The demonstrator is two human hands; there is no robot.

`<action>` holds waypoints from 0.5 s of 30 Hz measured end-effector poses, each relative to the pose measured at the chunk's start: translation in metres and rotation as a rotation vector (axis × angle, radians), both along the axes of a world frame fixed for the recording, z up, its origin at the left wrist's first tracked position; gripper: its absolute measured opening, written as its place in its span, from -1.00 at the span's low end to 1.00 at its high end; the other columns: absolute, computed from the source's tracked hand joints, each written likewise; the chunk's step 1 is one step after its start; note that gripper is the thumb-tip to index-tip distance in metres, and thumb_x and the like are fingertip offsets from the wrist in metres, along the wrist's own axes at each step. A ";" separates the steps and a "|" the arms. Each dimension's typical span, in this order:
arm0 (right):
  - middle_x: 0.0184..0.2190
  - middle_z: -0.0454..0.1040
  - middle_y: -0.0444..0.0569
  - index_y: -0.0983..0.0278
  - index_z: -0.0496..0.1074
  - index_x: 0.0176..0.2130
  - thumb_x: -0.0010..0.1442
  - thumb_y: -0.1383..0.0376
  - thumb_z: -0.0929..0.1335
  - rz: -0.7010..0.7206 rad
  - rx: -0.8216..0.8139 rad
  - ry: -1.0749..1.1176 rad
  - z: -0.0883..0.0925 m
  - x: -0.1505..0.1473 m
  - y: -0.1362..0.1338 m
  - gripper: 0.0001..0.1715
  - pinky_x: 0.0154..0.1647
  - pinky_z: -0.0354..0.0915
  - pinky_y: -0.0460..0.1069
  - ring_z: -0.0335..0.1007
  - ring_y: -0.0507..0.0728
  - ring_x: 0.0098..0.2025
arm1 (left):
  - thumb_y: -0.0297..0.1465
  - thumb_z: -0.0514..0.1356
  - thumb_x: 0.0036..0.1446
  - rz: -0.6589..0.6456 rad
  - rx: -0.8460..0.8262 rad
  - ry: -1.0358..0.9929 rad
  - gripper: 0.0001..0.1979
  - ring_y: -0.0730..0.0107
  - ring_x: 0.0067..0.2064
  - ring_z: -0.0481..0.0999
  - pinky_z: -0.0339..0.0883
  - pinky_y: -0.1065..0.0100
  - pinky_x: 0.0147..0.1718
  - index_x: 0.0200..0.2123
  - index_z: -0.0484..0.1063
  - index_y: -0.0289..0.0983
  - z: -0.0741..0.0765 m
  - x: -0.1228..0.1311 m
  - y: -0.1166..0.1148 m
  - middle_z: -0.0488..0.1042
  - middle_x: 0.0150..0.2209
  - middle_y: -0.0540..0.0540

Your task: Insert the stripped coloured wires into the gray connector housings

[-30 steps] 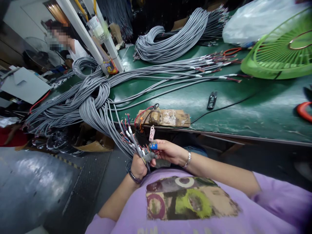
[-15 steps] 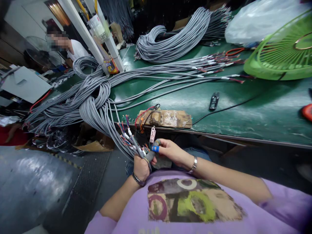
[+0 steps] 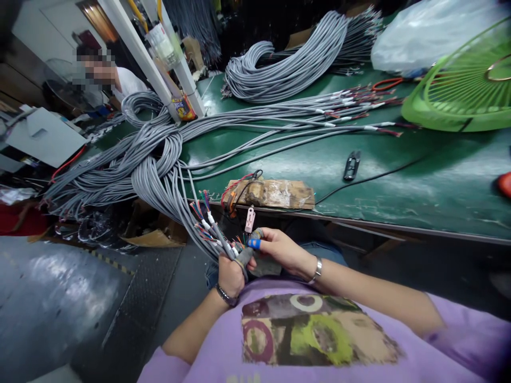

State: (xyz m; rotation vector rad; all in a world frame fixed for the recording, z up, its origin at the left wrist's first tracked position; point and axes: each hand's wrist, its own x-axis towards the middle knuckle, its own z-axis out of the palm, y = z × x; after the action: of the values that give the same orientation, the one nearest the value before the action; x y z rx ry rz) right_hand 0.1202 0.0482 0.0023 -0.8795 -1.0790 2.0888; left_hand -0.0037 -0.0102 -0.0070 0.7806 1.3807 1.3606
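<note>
My left hand (image 3: 231,276) is closed around the ends of several grey cables (image 3: 159,191), just in front of my lap. White sleeves and stripped coloured wires (image 3: 205,205) stick up past its fingers. A grey wrapping covers one of its digits. My right hand (image 3: 281,249) is pinched closed right beside those wire ends, with blue tape and a grey wrap on its fingertips. Whatever lies between these fingertips is too small to make out. Just beyond them, a small pinkish tag-like piece (image 3: 249,220) stands by the table edge.
A wooden block (image 3: 285,194) with red and black leads sits on the green table's (image 3: 399,186) front edge. Black snips (image 3: 352,166), a green fan (image 3: 459,96), coiled grey cables (image 3: 287,69) and a plastic bag (image 3: 423,37) lie beyond. Another person (image 3: 128,82) is at the far left.
The view has shifted very slightly. Both hands keep nearly the same place and grip, with the wire ends tilted a touch to the left.
</note>
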 end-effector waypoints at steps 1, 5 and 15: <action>-0.65 0.33 -0.19 0.29 0.31 -0.50 -0.14 0.10 0.48 -0.012 -0.010 0.006 -0.001 0.000 -0.001 -0.61 -0.54 0.07 -0.09 0.18 -0.03 -0.59 | -0.22 0.29 -0.11 0.010 0.002 -0.003 -0.70 0.53 -0.67 0.31 0.18 0.46 -0.66 -0.65 0.36 -0.31 0.000 0.000 0.000 0.37 -0.72 0.01; -0.67 0.28 -0.22 0.29 0.30 -0.54 -0.15 0.16 0.50 -0.064 -0.082 0.056 -0.004 0.002 -0.002 -0.64 -0.53 0.13 -0.10 0.15 -0.05 -0.59 | -0.23 0.30 -0.13 0.062 0.007 -0.046 -0.71 0.53 -0.67 0.31 0.18 0.49 -0.67 -0.63 0.37 -0.31 0.004 0.000 -0.001 0.37 -0.72 0.02; -0.40 0.42 -0.06 0.33 0.43 -0.35 0.05 0.01 0.37 0.096 -0.309 0.243 0.003 0.010 0.035 -0.59 -0.52 0.24 -0.13 0.25 -0.05 -0.50 | -0.27 0.35 -0.18 -0.030 0.019 -0.220 -0.73 0.57 -0.72 0.26 0.09 0.53 -0.75 -0.63 0.39 -0.33 0.024 -0.002 0.002 0.35 -0.75 0.03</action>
State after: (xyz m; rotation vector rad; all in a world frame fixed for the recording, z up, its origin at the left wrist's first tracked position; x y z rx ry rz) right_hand 0.1300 0.0834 0.0051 -0.6996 -0.6951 2.4120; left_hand -0.0058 -0.0083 0.0167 0.6406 1.1813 1.3931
